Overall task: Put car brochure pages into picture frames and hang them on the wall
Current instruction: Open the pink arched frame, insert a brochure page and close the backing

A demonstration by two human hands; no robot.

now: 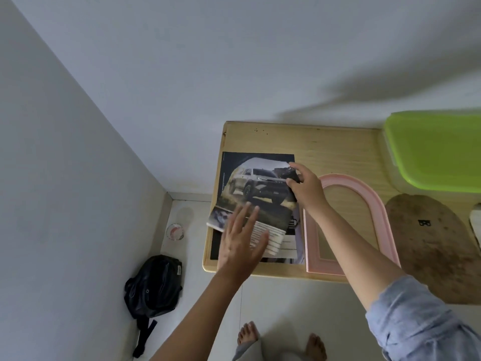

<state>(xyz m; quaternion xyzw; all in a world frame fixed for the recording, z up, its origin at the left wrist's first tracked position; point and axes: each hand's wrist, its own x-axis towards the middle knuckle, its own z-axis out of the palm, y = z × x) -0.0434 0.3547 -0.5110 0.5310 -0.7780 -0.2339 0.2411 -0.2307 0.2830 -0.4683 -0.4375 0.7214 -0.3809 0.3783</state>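
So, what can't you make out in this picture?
Head view only:
Text on the car brochure page: blurred, partly under the left hand.
Pages beneath it: mostly covered by that page.
Pink arched frame: lower right corner hidden by the right forearm.
Green-lidded container: cut off by the right edge.

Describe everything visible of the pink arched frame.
The pink frame is arch-shaped: rounded top, straight sides, flat base, with a stepped moulded rim that looks like plastic or painted wood. It is empty; the wooden table shows through its opening. It lies flat, arch toward the wall, base near the table's front edge, between the brochure on its left and a brown arched backing board on its right. The right forearm crosses over it; contact cannot be told.
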